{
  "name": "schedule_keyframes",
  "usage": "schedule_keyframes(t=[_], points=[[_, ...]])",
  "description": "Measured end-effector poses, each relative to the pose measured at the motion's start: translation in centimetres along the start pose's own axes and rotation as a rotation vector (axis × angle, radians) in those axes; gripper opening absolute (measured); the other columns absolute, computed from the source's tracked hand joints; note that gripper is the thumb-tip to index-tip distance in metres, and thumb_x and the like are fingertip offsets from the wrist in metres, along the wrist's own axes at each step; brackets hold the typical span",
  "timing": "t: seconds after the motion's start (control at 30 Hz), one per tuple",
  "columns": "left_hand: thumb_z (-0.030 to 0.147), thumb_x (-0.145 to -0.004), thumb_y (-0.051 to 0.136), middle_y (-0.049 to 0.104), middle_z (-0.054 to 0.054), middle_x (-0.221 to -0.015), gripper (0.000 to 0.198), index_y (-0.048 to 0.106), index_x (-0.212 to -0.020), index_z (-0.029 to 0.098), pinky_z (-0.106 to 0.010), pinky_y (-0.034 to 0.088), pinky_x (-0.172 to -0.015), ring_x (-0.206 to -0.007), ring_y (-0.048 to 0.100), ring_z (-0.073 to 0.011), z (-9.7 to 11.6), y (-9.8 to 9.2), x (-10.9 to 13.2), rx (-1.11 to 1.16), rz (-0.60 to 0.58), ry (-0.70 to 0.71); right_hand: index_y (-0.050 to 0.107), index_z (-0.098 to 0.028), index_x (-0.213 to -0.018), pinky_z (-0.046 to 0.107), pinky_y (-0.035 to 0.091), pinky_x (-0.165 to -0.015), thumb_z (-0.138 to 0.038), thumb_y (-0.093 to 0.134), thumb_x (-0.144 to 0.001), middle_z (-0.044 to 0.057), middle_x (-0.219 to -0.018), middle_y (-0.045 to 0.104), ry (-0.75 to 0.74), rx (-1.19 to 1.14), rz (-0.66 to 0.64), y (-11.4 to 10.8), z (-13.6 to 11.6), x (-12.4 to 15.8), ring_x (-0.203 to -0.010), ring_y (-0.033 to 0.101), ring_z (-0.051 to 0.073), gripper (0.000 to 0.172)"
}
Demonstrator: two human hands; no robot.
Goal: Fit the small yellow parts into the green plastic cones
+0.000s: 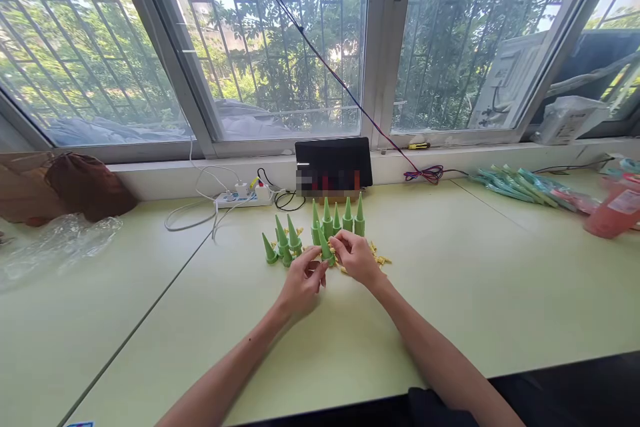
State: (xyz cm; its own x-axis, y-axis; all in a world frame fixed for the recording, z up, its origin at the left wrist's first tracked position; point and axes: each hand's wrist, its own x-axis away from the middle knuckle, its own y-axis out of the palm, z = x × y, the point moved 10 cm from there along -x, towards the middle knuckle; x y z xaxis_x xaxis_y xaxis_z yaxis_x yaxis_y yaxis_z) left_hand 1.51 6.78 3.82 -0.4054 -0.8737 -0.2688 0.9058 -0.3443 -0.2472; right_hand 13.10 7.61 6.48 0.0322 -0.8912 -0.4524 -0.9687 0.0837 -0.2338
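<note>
Between my hands is a green pointed cone (324,244) with a wider base, tilted slightly to the left. My left hand (301,280) has its fingers curled at the foot of this cone, gripping it low down. My right hand (356,257) is closed in a pinch beside the cone's right side; whatever lies between its fingertips is too small to make out. Behind the hands stands a group of taller green cones (347,219). More green cones (283,240) are upright to the left. Small yellow pieces (381,259) lie scattered by my right hand.
A dark tablet (334,163) leans against the window ledge behind the cones. To its left are a white power strip (245,197) and cables. Clear plastic and a brown bag (90,185) occupy the far left. Bagged green items (520,185) and a red container (616,208) sit at right.
</note>
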Motion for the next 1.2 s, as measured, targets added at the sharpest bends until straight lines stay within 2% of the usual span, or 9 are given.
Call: schedule_keyframes(t=[0.07, 0.17, 0.37, 0.5, 0.8, 1.2], points=[[0.042, -0.086, 0.058, 0.049, 0.004, -0.059, 0.031, 0.057, -0.105, 0.016, -0.018, 0.04, -0.038, -0.043, 0.048, -0.0076, -0.2, 0.0, -0.1, 0.041, 0.013, -0.035, 0.051, -0.019, -0.071, 0.023, 0.031, -0.047, -0.041, 0.049, -0.092, -0.004, -0.054, 0.046, -0.005, -0.007, -0.001, 0.0, -0.1, 0.0, -0.048, 0.039, 0.01, 0.03], [0.045, -0.086, 0.056, 0.052, 0.003, -0.064, 0.036, 0.057, -0.108, 0.016, -0.02, 0.041, -0.037, -0.045, 0.05, -0.0084, -0.1, -0.2, -0.4, 0.097, 0.053, -0.058, 0.053, -0.019, -0.075, 0.022, 0.032, -0.046, -0.043, 0.051, -0.091, -0.004, -0.055, 0.047, -0.01, -0.025, -0.024, 0.3, -0.5, 0.2, -0.048, 0.04, 0.01, 0.029], [0.047, -0.086, 0.056, 0.049, 0.004, -0.06, 0.034, 0.057, -0.098, 0.016, -0.021, 0.042, -0.038, -0.047, 0.052, -0.0101, -0.5, -0.2, -0.5, 0.226, 0.064, -0.106, 0.058, -0.018, -0.087, 0.023, 0.041, -0.053, -0.039, 0.064, -0.082, -0.001, -0.068, 0.058, -0.064, -0.04, -0.093, 1.3, -1.2, 0.8, -0.058, 0.05, 0.012, 0.022], [0.048, -0.086, 0.056, 0.046, 0.004, -0.059, 0.032, 0.055, -0.087, 0.016, -0.021, 0.041, -0.039, -0.045, 0.049, -0.0087, -0.7, 0.2, -0.4, 0.274, 0.042, -0.131, 0.056, -0.019, -0.082, 0.023, 0.042, -0.052, -0.037, 0.064, -0.082, -0.001, -0.066, 0.057, -0.092, -0.014, -0.087, 1.5, -1.4, 1.0, -0.056, 0.05, 0.011, 0.02], [0.05, -0.084, 0.058, 0.041, 0.005, -0.063, 0.035, 0.052, -0.078, 0.016, -0.02, 0.037, -0.038, -0.044, 0.042, -0.0057, -0.9, 0.4, -0.3, 0.288, 0.01, -0.174, 0.05, -0.019, -0.077, 0.022, 0.037, -0.049, -0.033, 0.061, -0.082, -0.003, -0.063, 0.053, -0.12, 0.043, -0.138, 1.8, -2.1, 1.3, -0.053, 0.045, 0.01, 0.018], [0.049, -0.085, 0.058, 0.04, 0.006, -0.061, 0.033, 0.054, -0.08, 0.016, -0.017, 0.035, -0.039, -0.045, 0.04, -0.005, -2.1, 1.0, -0.2, 0.341, -0.063, -0.219, 0.045, -0.02, -0.072, 0.021, 0.033, -0.05, -0.026, 0.057, -0.083, -0.006, -0.06, 0.047, -0.153, 0.133, -0.175, 2.1, -2.4, 1.4, -0.051, 0.041, 0.008, 0.017]])
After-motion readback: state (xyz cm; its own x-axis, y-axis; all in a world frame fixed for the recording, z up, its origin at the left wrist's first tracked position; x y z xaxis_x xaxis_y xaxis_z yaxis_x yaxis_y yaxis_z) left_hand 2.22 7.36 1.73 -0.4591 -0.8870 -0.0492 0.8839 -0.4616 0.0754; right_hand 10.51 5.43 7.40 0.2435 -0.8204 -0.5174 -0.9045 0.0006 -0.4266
